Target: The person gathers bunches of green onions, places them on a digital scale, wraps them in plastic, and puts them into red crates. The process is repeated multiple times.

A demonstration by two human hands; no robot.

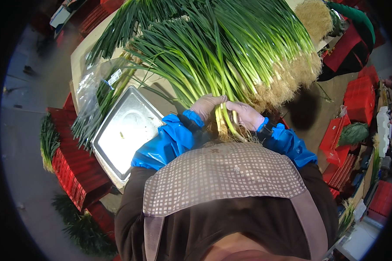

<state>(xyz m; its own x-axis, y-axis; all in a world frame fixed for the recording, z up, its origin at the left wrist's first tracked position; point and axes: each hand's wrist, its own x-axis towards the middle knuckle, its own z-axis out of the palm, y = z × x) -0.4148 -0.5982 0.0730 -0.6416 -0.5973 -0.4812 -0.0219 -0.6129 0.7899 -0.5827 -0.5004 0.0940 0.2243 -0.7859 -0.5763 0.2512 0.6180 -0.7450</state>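
In thin pale gloves, my left hand [206, 106] and my right hand [248, 116] meet at the table's near edge. Both have closed fingers around the pale lower stalks of a few green onions [222, 114], whose roots hang toward my apron. The leaves of these stalks run away from me over a big heap of green onions [244, 39]. To the right of the heap, its bushy tan roots [287, 82] lie close to my right hand. Left of my left arm rests a shiny metal tray [128, 124] with a tiny scrap in it.
A clear plastic bag [93, 91] with green onions lies beyond the tray. Red crates [76, 161] stand at the left, and more red crates [360, 98] at the right. Someone in a green sleeve [357, 17] is at the far right.
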